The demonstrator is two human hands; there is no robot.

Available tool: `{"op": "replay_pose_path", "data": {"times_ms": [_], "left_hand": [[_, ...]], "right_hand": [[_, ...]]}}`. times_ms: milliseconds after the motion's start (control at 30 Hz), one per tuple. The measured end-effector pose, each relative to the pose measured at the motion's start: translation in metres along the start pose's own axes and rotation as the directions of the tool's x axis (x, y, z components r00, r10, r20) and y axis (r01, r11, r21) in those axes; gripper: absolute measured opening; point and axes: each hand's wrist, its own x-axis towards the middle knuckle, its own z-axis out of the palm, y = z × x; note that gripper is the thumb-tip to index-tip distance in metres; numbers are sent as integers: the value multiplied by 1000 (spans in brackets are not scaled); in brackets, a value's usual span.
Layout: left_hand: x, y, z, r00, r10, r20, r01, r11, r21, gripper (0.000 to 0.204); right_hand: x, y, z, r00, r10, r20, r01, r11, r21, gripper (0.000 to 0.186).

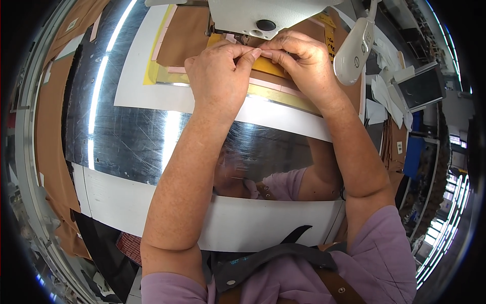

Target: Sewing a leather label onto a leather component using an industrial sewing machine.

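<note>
My left hand (218,76) and my right hand (308,63) meet just below the white head of a sewing machine (266,15). Thumb and forefinger are pinched together on each, the tips almost touching. Whatever lies between them is too small to make out. Beneath the hands is a brown panel (183,35) in a yellowish template (276,95) edged with pale pink strips. A bright yellow piece (267,66) shows between my hands. The presser foot area is partly covered by my fingers.
A white sheet (136,76) lies under the template, on a shiny scratched metal plate (131,137). Right of the machine hangs a pale lamp-like unit (353,55). Brown material (50,126) drapes at the left; a dark-screened panel (417,86) and crumpled white paper (386,96) are at right.
</note>
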Motion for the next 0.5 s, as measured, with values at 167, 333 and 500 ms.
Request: {"op": "replay_pose_path", "data": {"times_ms": [167, 333, 500], "left_hand": [[0, -4, -2, 999, -30, 14, 31, 995, -99, 18], [0, -3, -4, 1000, -19, -21, 17, 995, -102, 15], [1, 0, -3, 993, -63, -102, 54, 995, -83, 10]], "right_hand": [[0, 1, 5, 999, 29, -32, -27, 998, 58, 12], [-1, 3, 9, 998, 27, -57, -24, 998, 52, 13], [-2, 5, 11, 995, 82, -54, -82, 997, 9, 17]]}}
